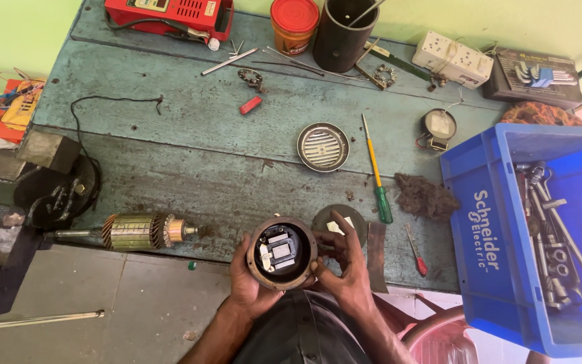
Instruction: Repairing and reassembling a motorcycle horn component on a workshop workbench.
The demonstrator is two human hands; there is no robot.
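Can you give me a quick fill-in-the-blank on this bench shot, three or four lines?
1. Both hands, the left hand and the right hand, hold a round motor housing over the bench's ____ edge.
2. The armature lies to the housing's ____.
3. The crate of spanners is ____ in colour.
4. The screwdriver beside the round grille has a ____ handle.

Missing words: near; left; blue; green
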